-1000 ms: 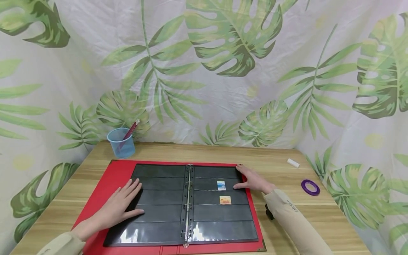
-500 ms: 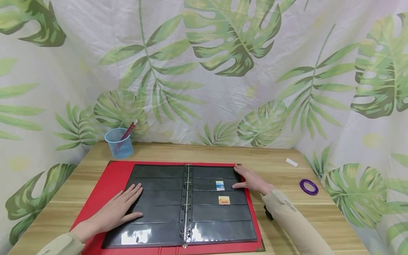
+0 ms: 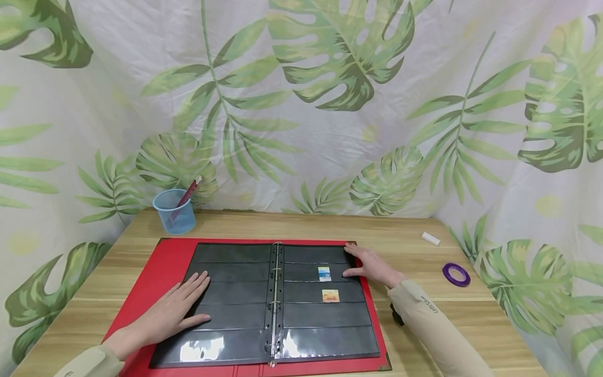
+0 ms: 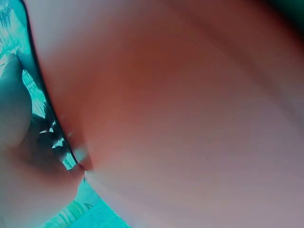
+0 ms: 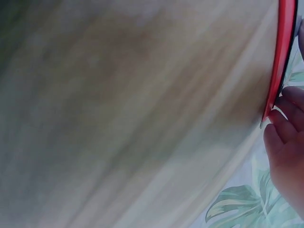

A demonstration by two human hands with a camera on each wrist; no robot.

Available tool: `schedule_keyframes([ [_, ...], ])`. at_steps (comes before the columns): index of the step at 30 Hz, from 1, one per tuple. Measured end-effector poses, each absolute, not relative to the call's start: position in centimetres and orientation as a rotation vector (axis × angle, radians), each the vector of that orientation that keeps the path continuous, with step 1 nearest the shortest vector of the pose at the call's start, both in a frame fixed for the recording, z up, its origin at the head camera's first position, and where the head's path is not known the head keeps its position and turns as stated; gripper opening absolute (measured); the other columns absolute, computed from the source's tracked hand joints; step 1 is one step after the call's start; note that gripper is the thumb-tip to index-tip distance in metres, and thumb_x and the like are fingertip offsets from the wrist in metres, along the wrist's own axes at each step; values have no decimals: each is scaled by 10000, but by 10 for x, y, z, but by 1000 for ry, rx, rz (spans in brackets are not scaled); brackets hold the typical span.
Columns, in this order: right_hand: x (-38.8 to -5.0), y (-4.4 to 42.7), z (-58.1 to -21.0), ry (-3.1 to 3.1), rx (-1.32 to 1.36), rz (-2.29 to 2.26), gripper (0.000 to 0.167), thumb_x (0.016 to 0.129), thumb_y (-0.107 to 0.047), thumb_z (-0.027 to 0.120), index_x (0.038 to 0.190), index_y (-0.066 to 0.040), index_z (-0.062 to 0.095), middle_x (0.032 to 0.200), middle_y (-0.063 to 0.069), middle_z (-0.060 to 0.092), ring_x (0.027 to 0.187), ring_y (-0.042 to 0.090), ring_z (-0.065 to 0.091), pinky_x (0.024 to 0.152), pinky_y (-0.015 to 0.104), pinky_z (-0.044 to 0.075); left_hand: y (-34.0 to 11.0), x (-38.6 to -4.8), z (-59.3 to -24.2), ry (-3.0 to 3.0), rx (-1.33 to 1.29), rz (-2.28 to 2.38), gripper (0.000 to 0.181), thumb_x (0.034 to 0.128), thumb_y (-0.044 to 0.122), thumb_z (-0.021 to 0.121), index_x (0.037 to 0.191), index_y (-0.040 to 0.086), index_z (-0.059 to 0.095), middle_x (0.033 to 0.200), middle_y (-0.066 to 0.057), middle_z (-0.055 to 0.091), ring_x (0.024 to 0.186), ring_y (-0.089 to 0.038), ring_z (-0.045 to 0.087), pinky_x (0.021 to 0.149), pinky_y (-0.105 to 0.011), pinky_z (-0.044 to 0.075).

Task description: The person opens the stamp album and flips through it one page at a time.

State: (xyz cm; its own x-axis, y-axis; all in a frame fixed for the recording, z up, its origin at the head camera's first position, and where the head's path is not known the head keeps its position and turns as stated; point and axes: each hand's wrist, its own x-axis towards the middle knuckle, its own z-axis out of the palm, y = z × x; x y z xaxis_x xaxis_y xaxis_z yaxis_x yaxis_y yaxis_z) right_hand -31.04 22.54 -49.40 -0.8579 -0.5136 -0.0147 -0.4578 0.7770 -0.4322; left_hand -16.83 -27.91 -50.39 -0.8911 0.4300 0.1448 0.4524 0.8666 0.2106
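A red stamp album (image 3: 162,262) lies open on the table, with black pocket pages on both sides of a metal ring spine (image 3: 276,293). On the right page (image 3: 325,315) sit a blue-and-white stamp (image 3: 324,274) and an orange stamp (image 3: 331,296) in separate strips. My left hand (image 3: 171,309) rests on the left page's outer edge, fingers straight and thumb out to the side. At the album's upper right edge, my right hand (image 3: 372,266) touches the border, thumb on the page. Its fingers (image 5: 285,126) are by the red cover's edge in the right wrist view.
A blue translucent cup (image 3: 174,213) holding dark red pencils (image 3: 189,191) stands at the back left. To the right lie a small white block (image 3: 431,239) and a purple ring (image 3: 456,274). Leaf-printed cloth (image 3: 254,115) hangs behind the wooden table.
The left hand has settled slightly lower, its fingers closer together. The right hand keeps its place at the album's edge. The head view has shifted a little.
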Motion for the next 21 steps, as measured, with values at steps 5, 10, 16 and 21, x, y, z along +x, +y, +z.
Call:
schedule_keyframes([
  [5,-312,226,-493,2832,-781,-603,892,829,-436,773,1496,19,392,1577,222,362,1475,401,338,1175,544,333,-279,-168,-505,-2972,-683,-379,885,871,632,621,1491,31,425,1573,-173,392,1435,-440,374,1113,-627,355],
  [10,-314,227,-492,2813,-786,-583,899,834,-435,767,1497,32,380,1588,225,336,1482,403,320,1172,549,333,-280,-169,-506,-2967,-686,-383,887,870,629,625,1491,29,425,1572,-177,391,1433,-443,376,1111,-627,357],
  [16,-315,226,-491,2802,-781,-612,867,827,-424,777,1478,25,420,1562,223,387,1476,381,345,1169,528,348,-280,-170,-506,-2973,-681,-379,894,870,643,612,1495,34,420,1577,-173,384,1434,-445,372,1112,-630,355],
  [21,-314,225,-491,2814,-764,-630,845,818,-433,783,1463,5,455,1540,213,427,1456,370,388,1157,518,372,-280,-170,-507,-2980,-676,-389,901,867,641,617,1501,34,411,1580,-175,378,1439,-446,365,1116,-632,348],
])
